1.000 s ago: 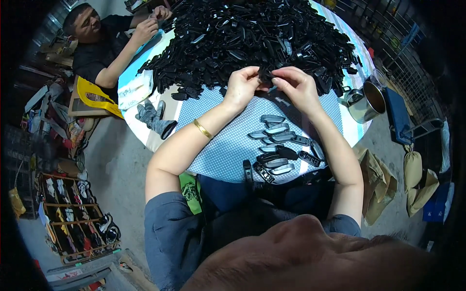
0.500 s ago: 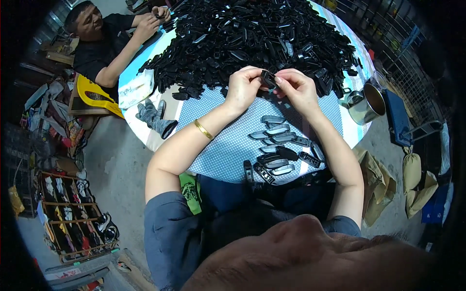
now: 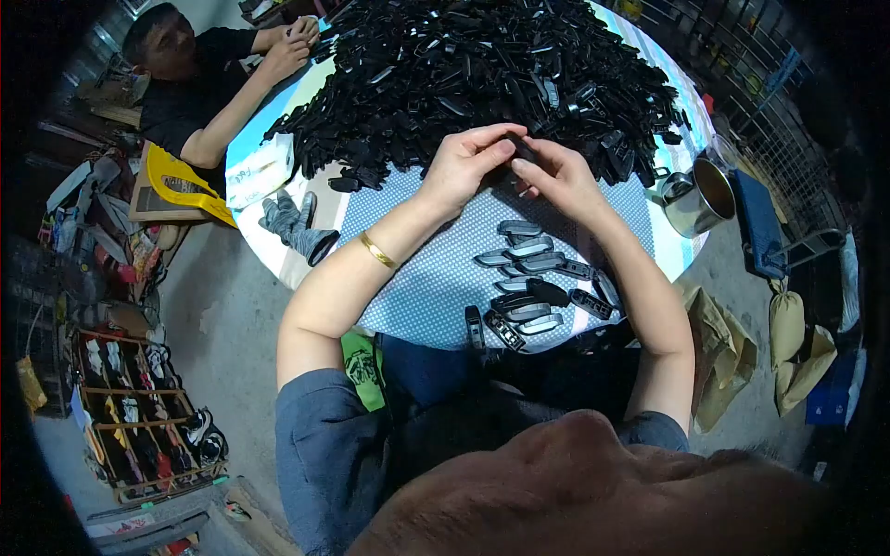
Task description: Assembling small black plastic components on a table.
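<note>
Over the near edge of a large pile of small black plastic parts (image 3: 436, 79), my two hands meet. My left hand (image 3: 462, 171), with a gold bangle on its wrist, pinches a small black plastic part (image 3: 521, 148) between thumb and forefinger. From the other side my right hand (image 3: 563, 181) grips the same part, its fingers curled; they hide most of it. Nearer to me, between my forearms, lies a loose group of elongated black parts with silver-grey faces (image 3: 530, 248), several of them side by side on the dotted cloth (image 3: 408, 269).
A grey glove (image 3: 298, 227) and a white plastic bag (image 3: 261, 171) lie on the round table's left side. At the right edge stands a metal mug (image 3: 700, 202). Across to the left a co-worker's hands (image 3: 292, 46) hold something small. A yellow chair (image 3: 171, 185) is beside them.
My fingers have closed further round the black part and now cover more of it. My right hand has shifted slightly left. The parts on the cloth lie as before.
</note>
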A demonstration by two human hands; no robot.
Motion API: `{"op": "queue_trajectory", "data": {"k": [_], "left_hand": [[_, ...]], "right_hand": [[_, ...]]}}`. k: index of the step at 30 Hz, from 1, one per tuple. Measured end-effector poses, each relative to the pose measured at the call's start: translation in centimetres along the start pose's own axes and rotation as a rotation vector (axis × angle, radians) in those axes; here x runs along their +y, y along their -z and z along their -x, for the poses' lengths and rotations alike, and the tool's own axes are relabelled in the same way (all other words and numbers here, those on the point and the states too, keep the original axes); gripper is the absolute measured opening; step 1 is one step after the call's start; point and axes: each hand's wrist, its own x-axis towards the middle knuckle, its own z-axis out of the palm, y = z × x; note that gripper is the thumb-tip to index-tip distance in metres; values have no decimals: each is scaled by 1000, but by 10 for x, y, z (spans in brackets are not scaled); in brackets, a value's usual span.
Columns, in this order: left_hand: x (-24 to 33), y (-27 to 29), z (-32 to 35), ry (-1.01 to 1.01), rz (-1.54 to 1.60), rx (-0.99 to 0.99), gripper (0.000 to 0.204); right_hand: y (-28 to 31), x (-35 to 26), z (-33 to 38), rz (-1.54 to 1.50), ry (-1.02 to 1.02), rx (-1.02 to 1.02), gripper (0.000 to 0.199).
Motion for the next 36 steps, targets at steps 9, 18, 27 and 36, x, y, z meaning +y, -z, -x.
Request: {"op": "queue_trajectory", "data": {"k": [9,18,27,36], "left_hand": [[1,11,-1,-31,-103,-146,25],[25,-20,23,-50,-942,-536,36],[-7,0,9,-426,-1391,-30,27],[-23,-14,6,-496,-1800,18,27]], "right_hand": [[-1,2,3,155,162,-39,25],[58,15,-29,754,499,521,31],[51,21,-38,785,507,524,40],[46,3,-18,24,36,139,25]]}}
